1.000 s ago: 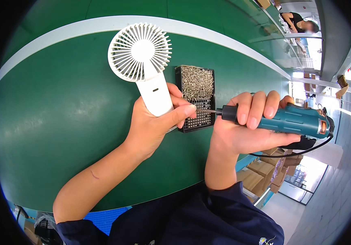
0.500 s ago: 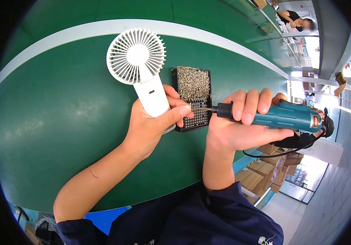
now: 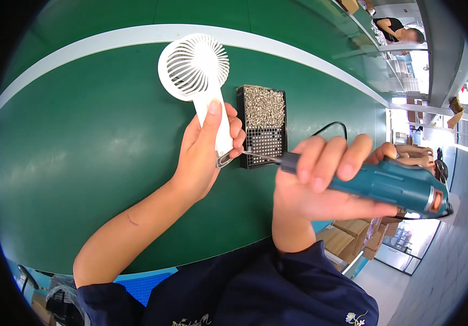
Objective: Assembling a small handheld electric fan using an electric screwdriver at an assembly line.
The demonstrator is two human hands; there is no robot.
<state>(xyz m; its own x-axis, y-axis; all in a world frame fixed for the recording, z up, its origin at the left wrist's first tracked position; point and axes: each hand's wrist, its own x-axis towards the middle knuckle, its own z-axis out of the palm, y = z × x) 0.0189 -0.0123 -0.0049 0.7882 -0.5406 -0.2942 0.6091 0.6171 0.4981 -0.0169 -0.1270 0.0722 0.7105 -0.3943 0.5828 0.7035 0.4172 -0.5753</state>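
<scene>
in the head view, we saw that the white handheld fan (image 3: 202,92) had just been rolled in the left hand (image 3: 198,149): the slot on its handle no longer showed, and the thumb now lay along it. we judged that this bared the handle's lower end to the driver. the left hand was wrapped around the handle above the desk (image 3: 92,146), fan head toward the far edge. the right hand (image 3: 321,187) was clamped on the teal power driver (image 3: 380,186), its bit (image 3: 264,156) pointing at the left fingertips; whether it touched them we couldn't tell. the black tray (image 3: 240,103) of screws (image 3: 265,107) lay toward the desk's right edge. against the earlier frame, the driver's rear had dipped, and a cord loop (image 3: 334,123) had appeared beyond the right hand.
</scene>
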